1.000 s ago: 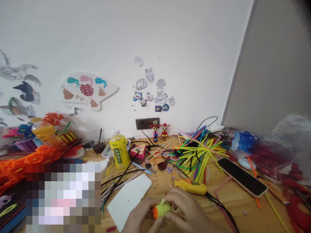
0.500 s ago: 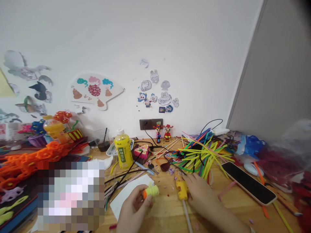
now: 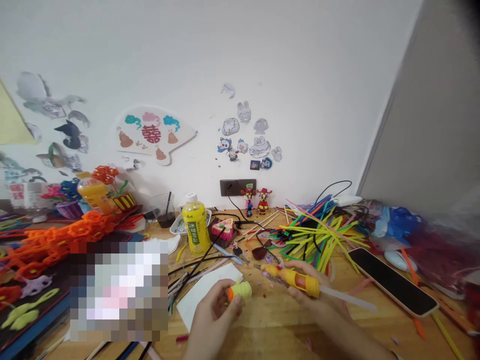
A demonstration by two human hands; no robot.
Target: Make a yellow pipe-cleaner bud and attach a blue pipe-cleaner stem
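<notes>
My left hand (image 3: 212, 320) is closed around a small yellow and orange pipe-cleaner roll (image 3: 240, 291), held just above the wooden table (image 3: 270, 325). My right hand (image 3: 315, 300) grips a yellow hot glue gun (image 3: 296, 279) with a clear glue stick poking out of its back toward the right. The gun's nozzle points left, a short way from the roll. A white sheet of paper (image 3: 204, 295) lies under and behind my left hand.
A heap of coloured pipe cleaners (image 3: 318, 232) lies at the back right, with a black phone (image 3: 392, 281) beside it. A yellow drink bottle (image 3: 196, 229), black cables, small figurines (image 3: 257, 199) and orange pipe-cleaner flowers (image 3: 67, 235) crowd the left and back.
My right hand left the roll, reached to the glue gun on the table and lifted it, turning its nozzle toward the roll. My left hand kept the roll.
</notes>
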